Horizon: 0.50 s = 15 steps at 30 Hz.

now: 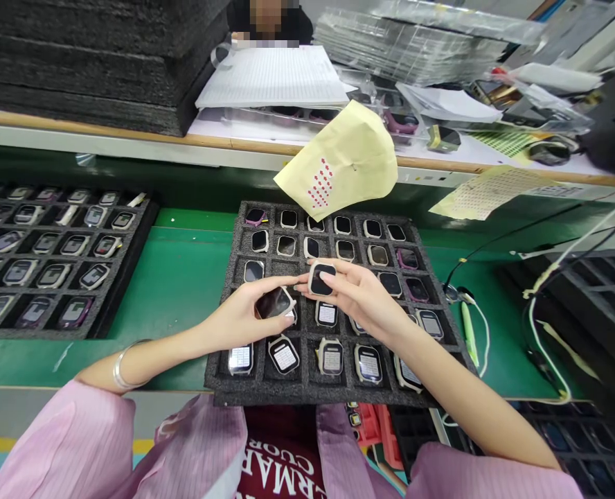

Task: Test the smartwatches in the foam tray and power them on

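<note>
Green worktop formed the backdrop. Above it, the right hand pinched a pale-cased watch between thumb and fingers, dark face up; the left hand gripped a second watch, thumb along its lower edge. Both were over a black foam tray whose pockets held more watches, several near ones lit. With the pair so close, a careless turn could knock the cases together; a loosened thumb could drop one onto the lit watches. Beyond, a yellow sheet drooped from the shelf and might snag a raised hand.
</note>
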### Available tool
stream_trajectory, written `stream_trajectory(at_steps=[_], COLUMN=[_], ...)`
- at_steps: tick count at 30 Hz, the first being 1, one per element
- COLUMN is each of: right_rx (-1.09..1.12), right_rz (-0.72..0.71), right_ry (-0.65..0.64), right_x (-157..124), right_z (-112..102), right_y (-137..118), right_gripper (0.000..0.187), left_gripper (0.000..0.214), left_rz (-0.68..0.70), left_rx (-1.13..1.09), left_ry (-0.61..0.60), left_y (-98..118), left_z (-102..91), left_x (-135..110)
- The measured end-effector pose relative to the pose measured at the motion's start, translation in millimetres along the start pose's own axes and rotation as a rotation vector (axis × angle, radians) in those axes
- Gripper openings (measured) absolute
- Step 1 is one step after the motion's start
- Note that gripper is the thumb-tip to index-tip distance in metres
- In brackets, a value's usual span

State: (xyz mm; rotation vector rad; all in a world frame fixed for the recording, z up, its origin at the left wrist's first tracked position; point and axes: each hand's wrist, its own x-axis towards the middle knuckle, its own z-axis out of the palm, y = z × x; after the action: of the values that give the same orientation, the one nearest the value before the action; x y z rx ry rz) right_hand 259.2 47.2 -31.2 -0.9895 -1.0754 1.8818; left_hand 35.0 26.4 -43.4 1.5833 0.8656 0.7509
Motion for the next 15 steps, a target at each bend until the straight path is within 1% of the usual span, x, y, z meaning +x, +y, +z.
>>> stream_trajectory(at_steps=[2,4,8,11,15], right_rx=[0.044,0.066,0.045,0.009,-0.048], right_rz=[0.040,0.047,0.016,0.006,-0.029], right_ry=[-0.004,-0.013,-0.026,-0.049,-0.060], right_x=[-2,-4,-4,-3,-4], right_z=[1,0,-5,-9,-13], right_y=[2,3,4,5,7], right_gripper=[0.034,0.039,0.044,0.045,0.037], left_gripper=[0.058,0.062,0.057,0.051,0.047], left_rz=[-0.045,-0.110,-0.183,-0.195,-0.161], left_rx=[-0.029,-0.049,-0.072,-0.072,-0.040], left_ry=[0.019,0.036,0.036,0.020,-0.003], left_y=[-3,-5,0,5,4], left_z=[0.6,0.7,-0.6,-1.5,-2.2], left_x=[0,0,0,1,0])
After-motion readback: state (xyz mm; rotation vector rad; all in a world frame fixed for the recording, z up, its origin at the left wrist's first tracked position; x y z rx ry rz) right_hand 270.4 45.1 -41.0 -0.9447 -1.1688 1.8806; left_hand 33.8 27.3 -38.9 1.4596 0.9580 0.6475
